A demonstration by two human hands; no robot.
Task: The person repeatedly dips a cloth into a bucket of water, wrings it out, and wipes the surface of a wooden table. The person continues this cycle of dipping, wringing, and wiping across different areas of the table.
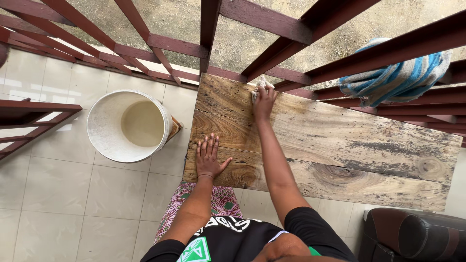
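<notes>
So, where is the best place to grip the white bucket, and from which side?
Probably the white bucket is best gripped at its open top rim, from above. It stands upright on the tiled floor, left of the wooden board. No handle shows, and the left hand is nearest.

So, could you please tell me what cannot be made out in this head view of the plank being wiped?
- Pale cloth: mostly hidden under the right hand; only a crumpled edge shows.
- Wooden plank: whatever holds it up is hidden beneath it.
- Dark seat: cut off by the bottom and right edges.
- White bucket: whether its pale, cloudy inside holds liquid is unclear.
- Striped cloth on the railing: partly hidden behind the bars.
</notes>
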